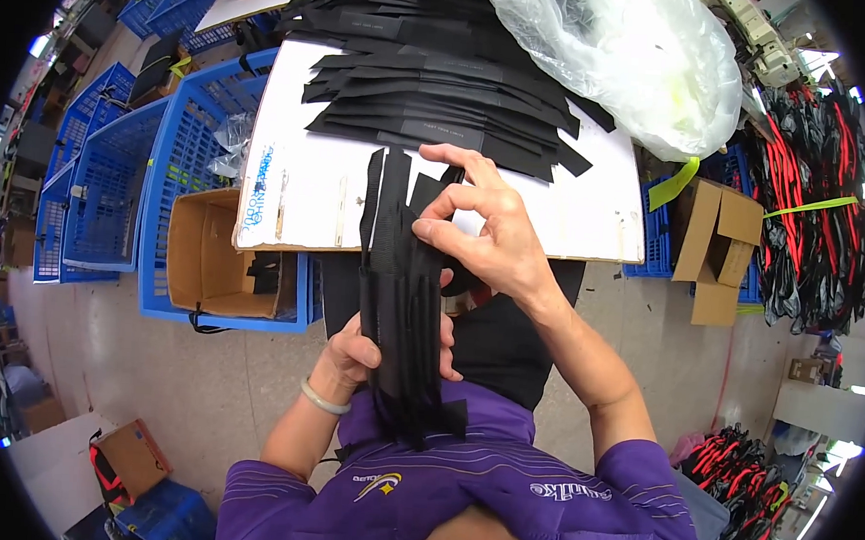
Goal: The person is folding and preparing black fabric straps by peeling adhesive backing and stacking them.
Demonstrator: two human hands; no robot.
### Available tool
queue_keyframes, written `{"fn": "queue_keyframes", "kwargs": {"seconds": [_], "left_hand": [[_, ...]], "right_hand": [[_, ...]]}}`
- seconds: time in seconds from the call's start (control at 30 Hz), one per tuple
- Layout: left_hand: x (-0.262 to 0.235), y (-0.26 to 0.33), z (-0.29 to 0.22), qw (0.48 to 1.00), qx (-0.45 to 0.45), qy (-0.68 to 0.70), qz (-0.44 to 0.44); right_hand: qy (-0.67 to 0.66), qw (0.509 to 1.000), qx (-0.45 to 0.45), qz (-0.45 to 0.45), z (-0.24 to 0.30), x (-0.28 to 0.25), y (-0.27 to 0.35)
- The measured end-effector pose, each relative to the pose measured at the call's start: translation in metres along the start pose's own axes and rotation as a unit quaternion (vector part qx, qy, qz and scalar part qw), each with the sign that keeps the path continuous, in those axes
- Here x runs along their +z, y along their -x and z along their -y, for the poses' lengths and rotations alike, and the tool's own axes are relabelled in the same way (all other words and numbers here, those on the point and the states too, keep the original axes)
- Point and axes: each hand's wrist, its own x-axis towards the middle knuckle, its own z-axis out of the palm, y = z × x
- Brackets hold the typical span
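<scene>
Hands first: my left hand (365,350) is closed around one upright bundle of flat black fabric strips (403,308), too many to count. My right hand (484,229), at 1 o'clock of it, pinches the bundle's top. At 12 o'clock, one fanned pile of similar strips (442,94) lies on the white worktop (300,185).

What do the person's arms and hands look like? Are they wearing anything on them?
Both hands are bare, with no gloves. The left hand has a pale, smooth bangle around its wrist. The right hand wears nothing, no ring or watch that shows. Both forearms are uncovered up to short purple sleeves of a shirt with small light emblems on the front.
</scene>
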Motion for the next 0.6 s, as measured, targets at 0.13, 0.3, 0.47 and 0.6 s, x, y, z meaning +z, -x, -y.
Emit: {"fn": "queue_keyframes", "kwargs": {"seconds": [0.13,0.3,0.47,0.6], "left_hand": [[0.002,0.000,-0.001,1.000,0.004,0.006,0.003],[0.005,-0.005,-0.001,1.000,0.016,-0.011,0.019],[0.006,-0.010,0.001,0.999,0.014,-0.004,0.028],[0.013,-0.003,-0.003,0.999,0.033,-0.021,0.001]], "right_hand": [[-0.014,0.999,0.031,-0.023,0.004,0.005,-0.002],[-0.037,0.996,-0.050,-0.071,0.011,0.006,-0.012],[-0.127,0.988,0.057,-0.063,0.012,0.001,-0.024],[-0.170,0.979,0.030,-0.109,0.016,0.013,-0.033]]}}
